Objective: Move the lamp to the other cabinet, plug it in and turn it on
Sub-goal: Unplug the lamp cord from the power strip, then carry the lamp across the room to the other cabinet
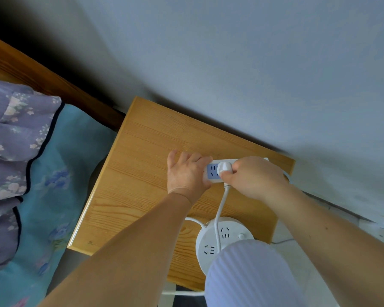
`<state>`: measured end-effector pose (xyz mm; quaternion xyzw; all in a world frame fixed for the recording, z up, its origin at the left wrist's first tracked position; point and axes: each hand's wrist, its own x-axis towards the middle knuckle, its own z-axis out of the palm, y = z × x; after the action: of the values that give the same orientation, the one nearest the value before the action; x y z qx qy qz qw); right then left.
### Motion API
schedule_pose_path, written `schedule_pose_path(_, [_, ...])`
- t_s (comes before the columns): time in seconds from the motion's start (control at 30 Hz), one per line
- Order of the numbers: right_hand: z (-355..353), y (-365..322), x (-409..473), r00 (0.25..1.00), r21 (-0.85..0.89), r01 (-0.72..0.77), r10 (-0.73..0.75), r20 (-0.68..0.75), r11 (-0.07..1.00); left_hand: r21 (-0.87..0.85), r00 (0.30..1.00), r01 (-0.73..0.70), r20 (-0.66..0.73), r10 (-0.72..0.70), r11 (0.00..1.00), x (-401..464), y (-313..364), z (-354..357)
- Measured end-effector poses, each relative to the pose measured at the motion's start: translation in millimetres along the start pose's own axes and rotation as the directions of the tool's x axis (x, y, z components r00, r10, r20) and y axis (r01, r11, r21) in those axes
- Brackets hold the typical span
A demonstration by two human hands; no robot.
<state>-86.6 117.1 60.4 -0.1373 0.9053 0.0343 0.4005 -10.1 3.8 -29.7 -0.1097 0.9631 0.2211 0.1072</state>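
L hand grip clamped on power strip on cabinet; R hand grip pinched plug at socket

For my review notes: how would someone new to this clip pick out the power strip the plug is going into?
Find the wooden cabinet between the bed and the wall. Near its far edge lies the long white power strip, steadied by the left hand while the right hand presses the white plug onto it. Unlike the round socket base nearer the camera, it is rectangular.
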Motion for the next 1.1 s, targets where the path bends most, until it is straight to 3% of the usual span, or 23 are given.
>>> schedule_pose_path(0.23, [-1.0, 6.2, -15.8, 0.998, 0.327, 0.058, -0.061, -0.002, 0.943, -0.091, 0.984, 0.065, 0.173, -0.048, 0.994, -3.5, 2.3, -10.2])
schedule_pose_path(0.4, [-4.2, 3.0, -34.5, 0.997, 0.562, 0.064, -0.072, -0.009, 0.825, -0.290, 0.983, 0.182, 0.088, -0.163, 0.940, -23.9, -3.4, -36.8])
schedule_pose_path(0.53, [-9.3, -0.3, -50.4, 0.999, 0.717, 0.029, -0.031, -0.010, 0.696, -0.653, 0.943, 0.329, 0.194, -0.269, 0.682, -50.1, 2.3, -72.8])
schedule_pose_path(0.6, [-11.0, -1.9, -59.1, 1.000, 0.774, 0.024, -0.004, -0.028, 0.632, -0.755, 0.922, 0.382, 0.272, -0.275, 0.532, -62.6, 9.9, -91.2])
schedule_pose_path(0.67, [-13.1, -3.6, -71.1, 0.998, 0.829, 0.026, 0.028, -0.051, 0.559, -0.784, 0.907, 0.418, 0.334, -0.256, 0.459, -75.4, 18.3, -108.8])
schedule_pose_path(0.77, [-14.6, -4.1, -90.8, 0.995, 0.883, 0.024, 0.071, -0.064, 0.469, -0.771, 0.887, 0.460, 0.425, -0.183, 0.440, -92.8, 31.2, -130.4])
schedule_pose_path(0.87, [-14.4, -2.2, -109.1, 0.991, 0.917, 0.004, 0.121, -0.057, 0.400, -0.735, 0.882, 0.450, 0.455, -0.123, 0.508, -107.3, 40.8, -142.4])
schedule_pose_path(0.93, [-12.3, 1.3, -122.1, 0.988, 0.930, -0.003, 0.146, -0.055, 0.367, -0.711, 0.880, 0.446, 0.458, -0.123, 0.543, -115.6, 46.2, -146.0])
schedule_pose_path(1.1, [0.0, 10.4, -155.8, 0.977, 0.945, 0.007, 0.199, -0.076, 0.326, -0.706, 0.866, 0.476, 0.481, -0.138, 0.523, -130.3, 60.7, -145.4])
